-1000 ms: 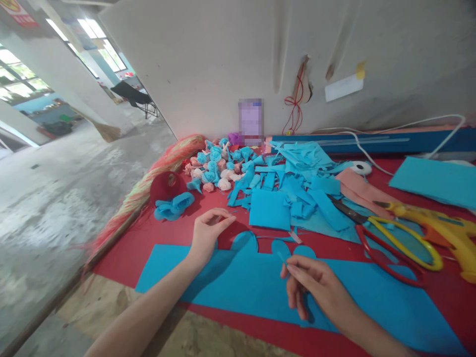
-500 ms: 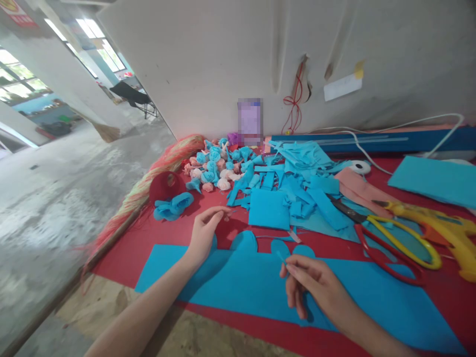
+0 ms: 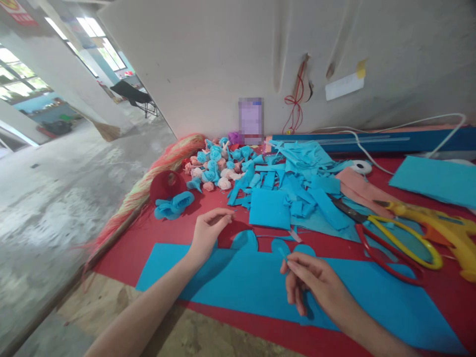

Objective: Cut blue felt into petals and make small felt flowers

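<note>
My left hand (image 3: 210, 233) hovers over the left part of a long blue paper sheet (image 3: 241, 282). Its thumb and forefinger are drawn together at the tips; whether anything tiny sits between them I cannot make out. Lower right, my right hand (image 3: 316, 280) pinches a thin blue paper strip (image 3: 284, 252) between thumb and forefinger, the other fingers curled beneath. Several rounded blue paper petals lie along the sheet's far edge, among them a wide petal (image 3: 245, 240) between the hands and a smaller petal (image 3: 305, 250) just beyond my right hand.
Scissors (image 3: 394, 238) and a yellow glue gun (image 3: 439, 223) lie at the right. Farther back are blue paper scraps (image 3: 305, 158), a square blue stack (image 3: 269, 208), rolled paper flowers (image 3: 213, 166) and a red roll (image 3: 163, 186). A white cable (image 3: 362, 148) runs along the wall.
My left hand has shifted slightly right, with its fingers stretched out a little more. My right hand stays almost in place with the blue strip.
</note>
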{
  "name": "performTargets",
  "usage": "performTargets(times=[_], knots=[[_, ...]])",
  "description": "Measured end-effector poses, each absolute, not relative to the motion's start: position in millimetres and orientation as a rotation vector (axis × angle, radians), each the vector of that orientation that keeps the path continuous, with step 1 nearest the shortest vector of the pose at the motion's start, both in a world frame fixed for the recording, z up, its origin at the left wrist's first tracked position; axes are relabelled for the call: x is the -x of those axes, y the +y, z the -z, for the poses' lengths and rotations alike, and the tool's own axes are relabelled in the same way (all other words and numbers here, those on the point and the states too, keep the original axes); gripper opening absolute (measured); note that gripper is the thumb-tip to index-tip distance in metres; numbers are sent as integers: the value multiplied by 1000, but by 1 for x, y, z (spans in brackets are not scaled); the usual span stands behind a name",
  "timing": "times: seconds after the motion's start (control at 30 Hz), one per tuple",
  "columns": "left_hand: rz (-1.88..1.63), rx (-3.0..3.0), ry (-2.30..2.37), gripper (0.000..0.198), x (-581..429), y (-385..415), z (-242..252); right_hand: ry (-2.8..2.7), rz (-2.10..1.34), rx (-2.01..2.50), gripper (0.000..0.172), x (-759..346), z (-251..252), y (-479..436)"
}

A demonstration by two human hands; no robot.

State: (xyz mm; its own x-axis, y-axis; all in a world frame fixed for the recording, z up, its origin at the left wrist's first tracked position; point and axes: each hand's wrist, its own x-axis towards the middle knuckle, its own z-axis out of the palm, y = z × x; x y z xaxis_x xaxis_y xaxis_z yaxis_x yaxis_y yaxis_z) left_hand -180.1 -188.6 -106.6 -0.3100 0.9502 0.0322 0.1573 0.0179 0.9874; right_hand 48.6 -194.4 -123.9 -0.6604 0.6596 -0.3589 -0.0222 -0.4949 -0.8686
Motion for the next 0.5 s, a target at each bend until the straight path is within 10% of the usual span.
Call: performTargets(times=[0.5], knots=[[-1260,-1428,1196,4,125,-209,25,-1239,-1966,866,8,-30,17,-180]])
